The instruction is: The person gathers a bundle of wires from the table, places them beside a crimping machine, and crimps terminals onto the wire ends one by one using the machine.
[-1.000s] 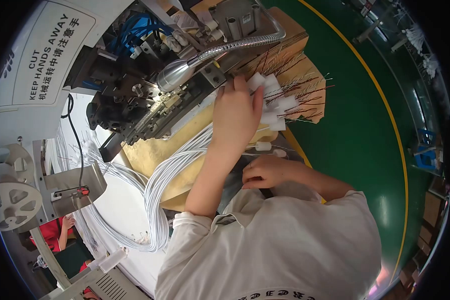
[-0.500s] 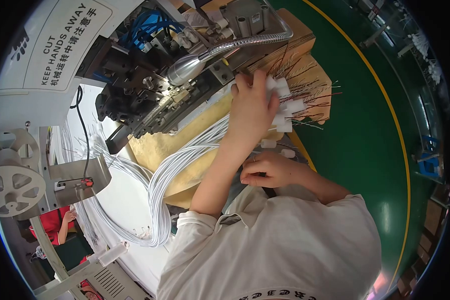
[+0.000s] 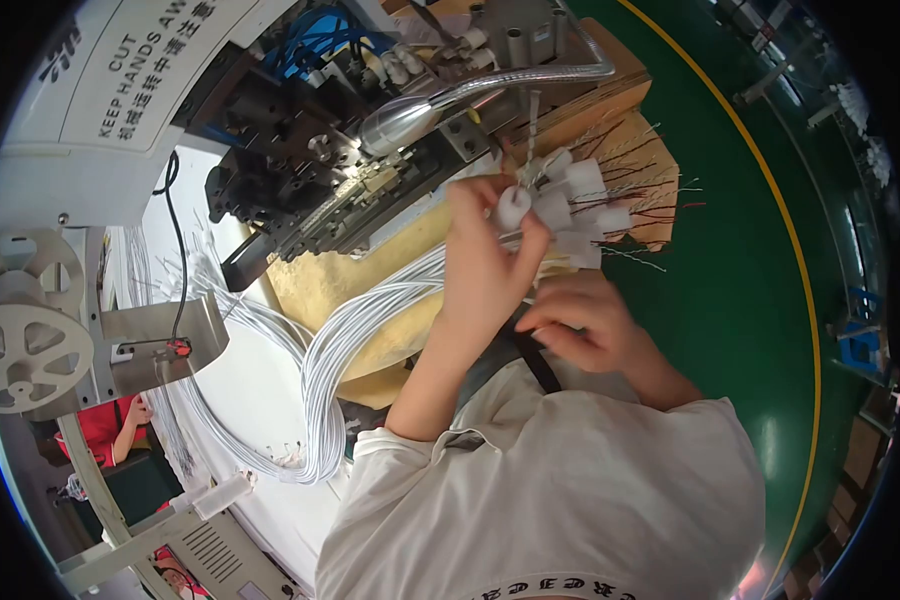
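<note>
The white cable bundle [image 3: 322, 370], sweeping toward eight o'clock, looks weighty yet springy, best held around its gathered middle, while the left hand [image 3: 478, 268] pinches at one o'clock, and the blurred, half-curled right hand's [image 3: 598, 322] hold I cannot tell, a light, perhaps slippery white cap [image 3: 513, 207], best gripped by its sides.

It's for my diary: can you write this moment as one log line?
left hand: grip on white tube | right hand: fingers bent, close by | white cables: across yellow sheet
</note>
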Action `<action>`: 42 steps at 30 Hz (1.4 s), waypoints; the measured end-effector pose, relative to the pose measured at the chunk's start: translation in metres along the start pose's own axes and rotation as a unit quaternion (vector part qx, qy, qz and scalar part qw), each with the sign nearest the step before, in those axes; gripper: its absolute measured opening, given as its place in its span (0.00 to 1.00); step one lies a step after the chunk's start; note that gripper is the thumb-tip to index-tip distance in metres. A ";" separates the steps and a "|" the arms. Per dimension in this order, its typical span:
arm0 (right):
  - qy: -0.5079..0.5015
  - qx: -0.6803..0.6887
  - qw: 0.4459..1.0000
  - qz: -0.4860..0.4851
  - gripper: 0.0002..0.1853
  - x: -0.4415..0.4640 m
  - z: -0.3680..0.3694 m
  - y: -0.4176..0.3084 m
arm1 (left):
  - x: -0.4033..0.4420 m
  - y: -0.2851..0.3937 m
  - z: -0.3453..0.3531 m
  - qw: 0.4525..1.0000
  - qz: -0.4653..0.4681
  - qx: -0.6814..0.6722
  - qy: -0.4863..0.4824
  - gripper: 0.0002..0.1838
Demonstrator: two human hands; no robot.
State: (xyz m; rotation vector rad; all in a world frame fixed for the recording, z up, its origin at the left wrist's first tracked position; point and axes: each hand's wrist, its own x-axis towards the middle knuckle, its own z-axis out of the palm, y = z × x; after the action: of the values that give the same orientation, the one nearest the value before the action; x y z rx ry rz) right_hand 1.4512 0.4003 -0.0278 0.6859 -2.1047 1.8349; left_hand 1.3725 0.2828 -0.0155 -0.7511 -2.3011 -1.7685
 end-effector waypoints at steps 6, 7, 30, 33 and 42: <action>0.206 0.066 0.973 0.086 0.05 0.041 0.003 -0.020 | -0.019 -0.002 -0.037 0.962 -0.037 -0.271 0.003 0.15; 0.186 0.052 0.979 0.065 0.06 0.055 0.006 -0.013 | -0.021 -0.001 -0.043 0.952 -0.053 -0.302 0.003 0.15; 0.101 0.261 0.949 0.143 0.03 0.102 0.064 0.004 | -0.034 -0.035 -0.089 0.932 -0.083 -0.348 0.057 0.06; 0.035 0.306 0.946 0.103 0.03 0.103 0.056 0.015 | -0.032 -0.032 -0.091 0.914 -0.108 -0.385 0.072 0.05; 0.017 0.095 0.990 0.103 0.04 0.105 0.067 0.012 | -0.037 -0.023 -0.091 0.920 -0.162 -0.354 0.037 0.04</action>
State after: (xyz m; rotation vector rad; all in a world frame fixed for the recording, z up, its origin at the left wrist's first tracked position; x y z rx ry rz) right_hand 1.3622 0.3169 0.0024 0.4913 -2.0633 2.1630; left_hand 1.3771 0.1822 -0.0236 -0.3645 -1.7791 -2.7793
